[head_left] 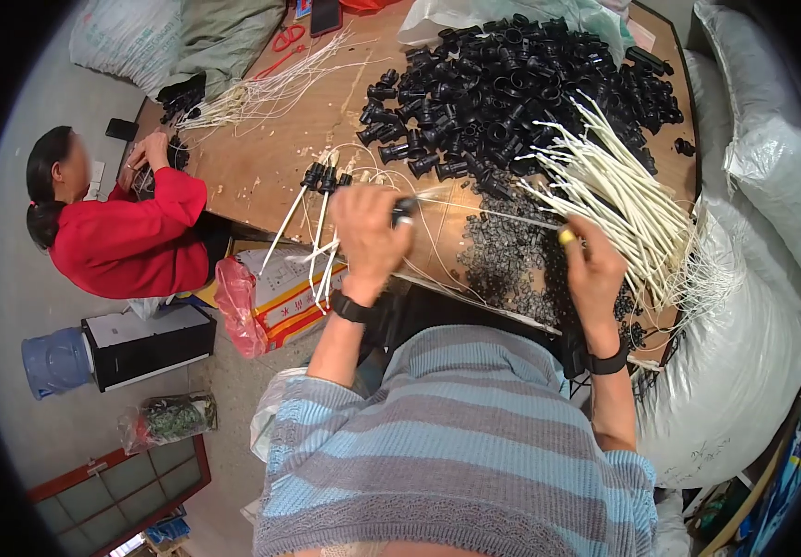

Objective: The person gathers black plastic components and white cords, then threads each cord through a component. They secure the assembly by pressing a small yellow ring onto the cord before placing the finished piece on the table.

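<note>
My left hand [370, 232], slightly blurred, is closed on a black plastic fitting [404, 212] above the table's near edge. From that fitting a pale cord [498, 215] stretches taut to my right hand [594, 265], whose fingers pinch its other end. A yellow cover [566, 237] sits on one of the right hand's fingertips. Next to the left hand, several black fittings [326, 176] with white sleeved cords hang over the edge. Just beyond the right hand lies a bundle of white sleeved cords [619, 195]. Small dark parts [507, 255] are spread between my hands.
A large heap of black fittings [512, 84] covers the far part of the wooden table [252, 176]. On the left, a person in red [131, 223] works at the same table. Full white sacks [735, 371] stand at the right. A phone [326, 17] lies at the far edge.
</note>
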`<state>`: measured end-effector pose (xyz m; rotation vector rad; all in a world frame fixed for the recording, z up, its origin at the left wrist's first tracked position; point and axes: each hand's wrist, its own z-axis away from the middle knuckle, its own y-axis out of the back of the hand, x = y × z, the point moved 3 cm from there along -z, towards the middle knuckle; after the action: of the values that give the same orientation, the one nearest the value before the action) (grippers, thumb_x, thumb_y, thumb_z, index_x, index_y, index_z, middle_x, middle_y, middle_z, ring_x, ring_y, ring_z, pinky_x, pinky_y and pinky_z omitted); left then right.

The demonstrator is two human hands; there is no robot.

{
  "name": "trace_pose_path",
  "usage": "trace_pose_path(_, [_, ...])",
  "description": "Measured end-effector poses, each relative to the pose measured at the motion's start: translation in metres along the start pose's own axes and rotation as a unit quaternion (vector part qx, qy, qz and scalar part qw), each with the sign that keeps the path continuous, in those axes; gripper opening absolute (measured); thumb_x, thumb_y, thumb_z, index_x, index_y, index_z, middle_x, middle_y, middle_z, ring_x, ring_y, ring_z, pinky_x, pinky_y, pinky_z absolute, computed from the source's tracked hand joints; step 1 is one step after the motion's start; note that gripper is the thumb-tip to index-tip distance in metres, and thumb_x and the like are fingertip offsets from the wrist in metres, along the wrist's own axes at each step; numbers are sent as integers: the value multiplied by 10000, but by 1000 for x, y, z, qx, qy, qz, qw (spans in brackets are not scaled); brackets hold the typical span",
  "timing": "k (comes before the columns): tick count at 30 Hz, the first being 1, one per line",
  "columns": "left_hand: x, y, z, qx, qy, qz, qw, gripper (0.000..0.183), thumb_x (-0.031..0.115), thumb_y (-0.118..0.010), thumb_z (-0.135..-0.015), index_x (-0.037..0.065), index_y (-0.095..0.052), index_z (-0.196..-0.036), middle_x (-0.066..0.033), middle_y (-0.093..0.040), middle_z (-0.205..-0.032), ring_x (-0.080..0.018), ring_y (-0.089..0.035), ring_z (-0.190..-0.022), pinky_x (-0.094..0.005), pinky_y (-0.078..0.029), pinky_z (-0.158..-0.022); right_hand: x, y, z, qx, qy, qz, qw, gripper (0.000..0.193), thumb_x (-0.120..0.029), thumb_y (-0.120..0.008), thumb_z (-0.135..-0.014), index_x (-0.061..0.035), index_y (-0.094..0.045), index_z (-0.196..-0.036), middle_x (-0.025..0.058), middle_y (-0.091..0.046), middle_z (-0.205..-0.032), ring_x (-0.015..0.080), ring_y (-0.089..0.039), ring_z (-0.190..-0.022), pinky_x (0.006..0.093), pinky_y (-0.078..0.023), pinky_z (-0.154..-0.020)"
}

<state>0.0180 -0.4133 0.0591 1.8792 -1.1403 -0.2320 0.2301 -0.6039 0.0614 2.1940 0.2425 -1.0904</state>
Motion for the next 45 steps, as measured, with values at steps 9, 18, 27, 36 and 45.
trace_pose_path(9, [32,-32,-3,-51,-17,53,997,449,30,-658,-680,97,-625,-1123,-79,-591,-1142,-289,-511,-1104,-422,-399,-911,6,7,21,-130,44,115,984,176,-108,-728,-759,-48,-704,-922,127,-666,-804,300,-645,-707,356,-507,-638])
trace_pose_path(18, [62,-92,-34,-120,-131,116,977,341,20,-684,-652,99,-676,-984,-48,-604,-981,-260,-529,-971,-382,-410,-800,42,54,15,-72,14,282,957,102,-43,-666,-715,-47,-584,-775,144,-574,-713,351,-573,-660,445,-421,-569])
trace_pose_path(27, [37,-68,-16,-157,40,271,949,410,-37,-619,-737,29,-557,-1138,-166,-611,-997,-341,-595,-952,-397,-476,-833,14,32,14,-161,26,129,978,155,-81,-644,-860,-60,-647,-1013,153,-637,-734,307,-613,-606,359,-462,-556])
trace_pose_path(36, [24,-53,-10,-169,117,327,923,422,-11,-616,-757,62,-636,-1172,-104,-663,-1028,-219,-639,-920,-312,-494,-826,15,32,23,-212,27,98,972,176,-69,-670,-838,-27,-690,-1008,152,-658,-778,288,-629,-625,322,-473,-565])
trace_pose_path(45, [18,-49,-15,-105,57,229,966,324,27,-649,-710,87,-635,-1029,-98,-628,-915,-288,-569,-925,-396,-388,-878,9,35,27,-237,58,108,964,192,-56,-672,-834,-29,-689,-1024,133,-637,-728,288,-609,-597,331,-458,-539])
